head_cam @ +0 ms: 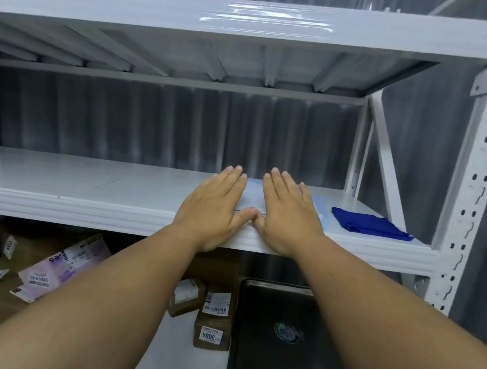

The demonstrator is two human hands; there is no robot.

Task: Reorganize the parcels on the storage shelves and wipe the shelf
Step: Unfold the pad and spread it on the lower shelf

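Observation:
My left hand [216, 202] and my right hand [287, 210] lie flat, palms down, side by side on a thin pale flat parcel [251, 196] near the front edge of the white middle shelf [79, 183]. Fingers are straight and the thumbs touch. A folded blue cloth [368, 223] lies on the same shelf just right of my right hand. On the shelf below sit several parcels: a purple-and-white mailer [65, 265], small brown boxes [187, 297] and a brown box labelled 3004 [213, 325].
A black tray-like box [282, 343] rests on the lower shelf at right. The white perforated upright [481, 174] stands at the right, with a diagonal brace [386, 160] behind it. The upper shelf [228, 19] spans overhead. Grey corrugated wall behind.

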